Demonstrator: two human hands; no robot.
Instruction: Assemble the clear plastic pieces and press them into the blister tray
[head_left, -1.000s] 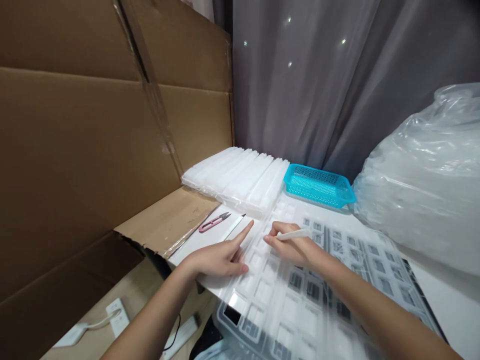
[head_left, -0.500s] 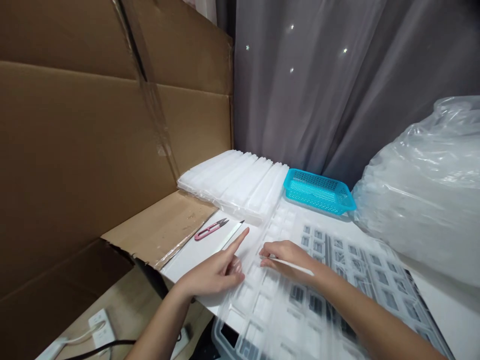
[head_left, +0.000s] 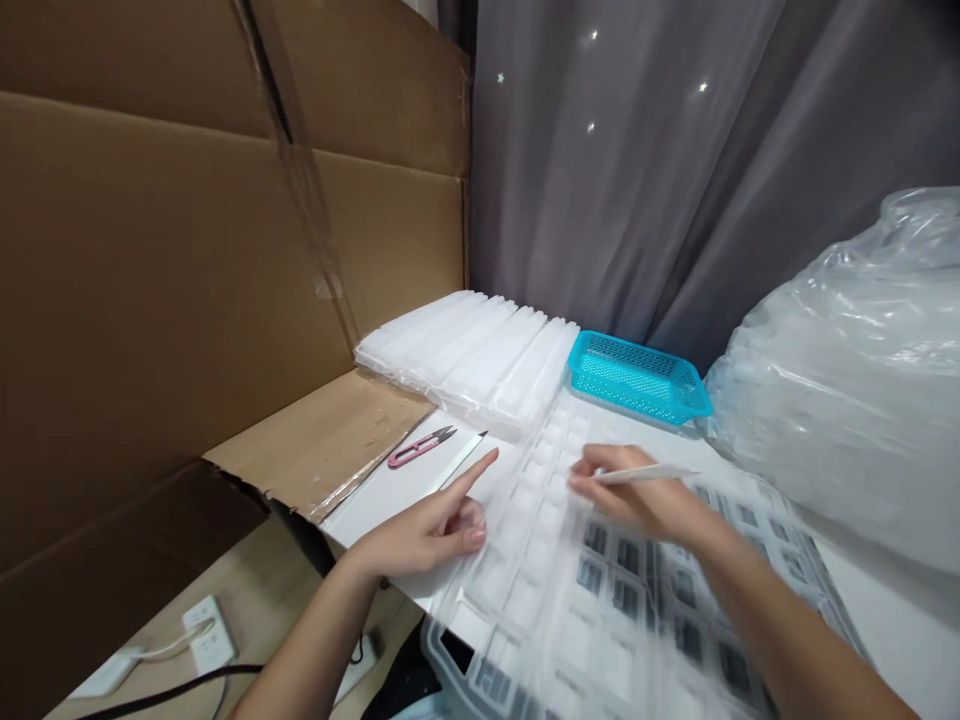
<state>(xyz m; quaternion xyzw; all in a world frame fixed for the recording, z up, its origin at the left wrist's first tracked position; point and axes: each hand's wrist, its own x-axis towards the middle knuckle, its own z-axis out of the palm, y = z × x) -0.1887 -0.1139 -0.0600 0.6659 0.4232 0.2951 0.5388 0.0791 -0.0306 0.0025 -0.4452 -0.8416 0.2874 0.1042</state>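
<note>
Clear plastic trays (head_left: 504, 560) with rows of square pockets lie overlapped across the table in front of me. My left hand (head_left: 427, 528) is at their left edge, index finger stretched out, thumb apart and the other fingers curled. Nothing shows in it. My right hand (head_left: 634, 490), blurred by motion, is over the trays and pinches a thin white strip (head_left: 649, 473) that points right; its exact kind is unclear. Beyond my left hand lie pink thread snips (head_left: 421, 447) and a slim, pale, dark-tipped tool (head_left: 459, 462).
A stack of white ridged plastic pieces (head_left: 469, 355) and a blue perforated basket (head_left: 637, 380) stand at the back. A large clear plastic bag (head_left: 847, 390) bulges at the right. Cardboard (head_left: 322, 440) covers the table's left corner. Power strips (head_left: 208, 635) lie below.
My right hand has moved right and slightly up with the white strip, which now tilts the other way. My left hand has hardly moved. The view has shifted slightly.
</note>
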